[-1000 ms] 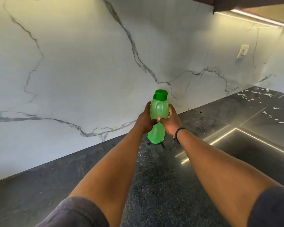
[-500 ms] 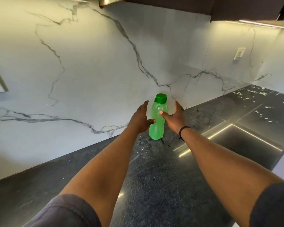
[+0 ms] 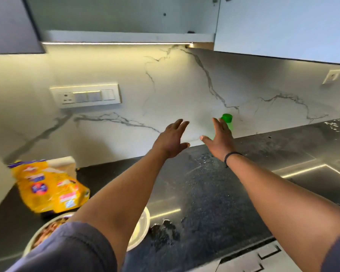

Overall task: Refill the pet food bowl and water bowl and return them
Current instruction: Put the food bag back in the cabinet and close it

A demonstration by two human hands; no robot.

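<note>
Your left hand [image 3: 172,141] and right hand [image 3: 220,139]: fingers spread, empty, raised before the green water bottle [image 3: 228,121] on the counter [image 3: 204,193].

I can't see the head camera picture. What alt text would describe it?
Two bare hands, left and right, reach open and empty over a dark kitchen counter toward a green bottle by the marble wall. A yellow bag and a filled bowl sit lower left.

Translucent green plastic bottle [image 3: 228,122] against veined, satin marble-look backsplash [image 3: 175,91]; speckled, polished dark stone counter [image 3: 214,185]; glossy yellow plastic food bag [image 3: 49,187].
</note>
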